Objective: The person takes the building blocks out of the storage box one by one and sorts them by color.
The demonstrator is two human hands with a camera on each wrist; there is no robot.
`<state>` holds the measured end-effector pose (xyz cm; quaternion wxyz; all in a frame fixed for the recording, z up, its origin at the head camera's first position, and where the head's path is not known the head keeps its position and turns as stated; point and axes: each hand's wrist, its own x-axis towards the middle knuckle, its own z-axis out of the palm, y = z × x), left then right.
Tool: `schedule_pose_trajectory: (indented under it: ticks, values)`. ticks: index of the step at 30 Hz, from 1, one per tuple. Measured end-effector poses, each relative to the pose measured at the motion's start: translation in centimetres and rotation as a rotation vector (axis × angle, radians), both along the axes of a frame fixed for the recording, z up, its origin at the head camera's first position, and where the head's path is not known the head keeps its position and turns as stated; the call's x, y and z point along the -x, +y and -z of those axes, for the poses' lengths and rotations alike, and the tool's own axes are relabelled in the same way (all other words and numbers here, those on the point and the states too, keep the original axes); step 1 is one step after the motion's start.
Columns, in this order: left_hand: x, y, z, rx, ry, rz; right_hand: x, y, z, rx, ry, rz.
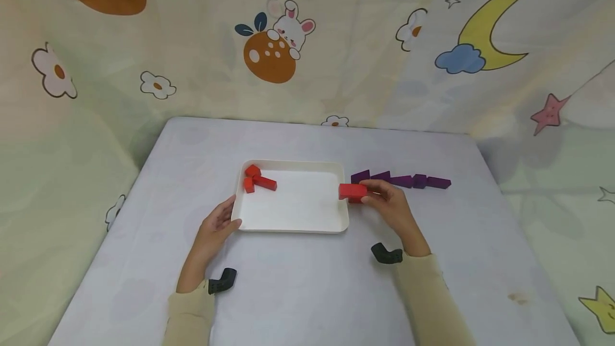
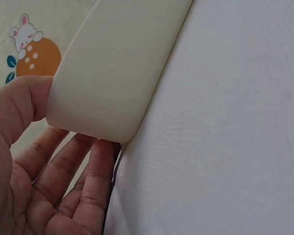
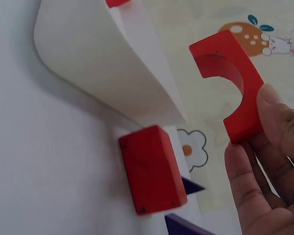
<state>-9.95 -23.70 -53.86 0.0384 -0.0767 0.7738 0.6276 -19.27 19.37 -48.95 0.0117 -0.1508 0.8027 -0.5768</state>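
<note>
A white tray (image 1: 293,218) lies on the table with several red blocks (image 1: 265,182) in its far left corner. My left hand (image 1: 218,222) holds the tray's left end, thumb at the rim and fingers by the outer wall, as the left wrist view shows. Over the tray's right edge, my right hand (image 1: 388,203) pinches a red arch block (image 3: 242,88) between thumb and fingers, its half-round cutout facing away from the palm. Below it, a red rectangular block (image 3: 149,169) rests on the table beside the tray's right wall.
Several purple blocks (image 1: 401,181) form a row on the table to the right of the tray, just beyond my right hand. A patterned cloth (image 1: 365,68) hangs behind the white-covered table (image 1: 298,287). A dark camera mount (image 1: 386,254) sits at my right wrist.
</note>
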Motion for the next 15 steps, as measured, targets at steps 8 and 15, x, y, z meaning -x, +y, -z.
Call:
schedule_pose_trajectory:
  ticks: [8, 15]
  values:
    - [0.1, -0.1, 0.2, 0.014, 0.019, 0.007, 0.1, 4.0, 0.2, -0.068, 0.022, 0.111]
    - [0.1, -0.1, 0.2, 0.024, 0.018, 0.000, 0.5, 6.2, 1.0, -0.085, 0.055, 0.141]
